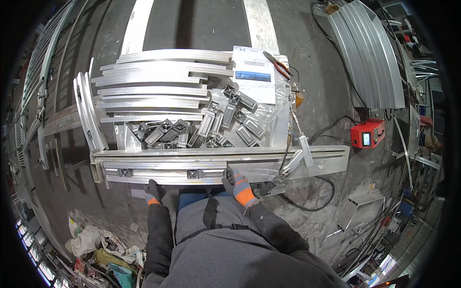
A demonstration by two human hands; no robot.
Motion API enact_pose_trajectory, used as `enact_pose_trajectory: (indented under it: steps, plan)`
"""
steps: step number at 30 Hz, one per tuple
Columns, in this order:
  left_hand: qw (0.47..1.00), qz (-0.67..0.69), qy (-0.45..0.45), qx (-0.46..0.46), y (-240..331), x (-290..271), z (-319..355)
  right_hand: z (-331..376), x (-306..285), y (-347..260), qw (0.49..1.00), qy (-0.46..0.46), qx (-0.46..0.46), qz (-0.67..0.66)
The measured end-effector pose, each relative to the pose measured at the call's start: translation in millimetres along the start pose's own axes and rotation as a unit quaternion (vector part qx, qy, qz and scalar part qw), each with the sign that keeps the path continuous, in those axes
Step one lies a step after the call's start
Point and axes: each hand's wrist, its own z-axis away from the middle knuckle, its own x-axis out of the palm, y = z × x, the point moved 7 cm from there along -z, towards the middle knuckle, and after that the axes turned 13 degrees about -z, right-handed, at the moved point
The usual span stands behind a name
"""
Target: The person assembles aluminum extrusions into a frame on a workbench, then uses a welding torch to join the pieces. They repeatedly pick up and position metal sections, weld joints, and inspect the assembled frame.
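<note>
A long aluminium profile lies along the front of the bench. Two short pieces with dark square end caps sit in its channel. My right hand, in a grey and orange glove, is closed at the profile's right end. My left hand, gloved alike, is at the front edge; its thumb stands apart from the fingers and nothing shows in it. Behind the profile runs a longer aluminium rail. Several short capped aluminium pieces lie heaped beyond, near a stack of long profiles.
A printed sheet and pliers lie at the back right. A cabled tool with a silver body rests across the bench's right side. Farther right stands a red box with a small screen. Sacks and rags are piled lower left.
</note>
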Motion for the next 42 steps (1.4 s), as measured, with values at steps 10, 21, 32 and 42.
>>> enact_pose_trajectory:
  steps: [10, 21, 32, 42]
  plan:
    - [0.999, 0.040, 0.026, 0.006, 7, 2, 8, 39, -74, 32, 0.910, 0.169, 0.167, -0.339]
    - [0.996, 0.073, 0.006, 0.044, -1, 1, -5, 58, -184, 115, 0.882, 0.355, 0.235, -0.203]
    - [0.997, 0.062, 0.004, 0.053, -4, 2, -4, 39, -178, 122, 0.840, 0.315, 0.209, -0.389]
    - [0.998, 0.041, 0.010, 0.055, -13, 2, -16, 22, -157, -1, 0.865, 0.213, 0.141, -0.432]
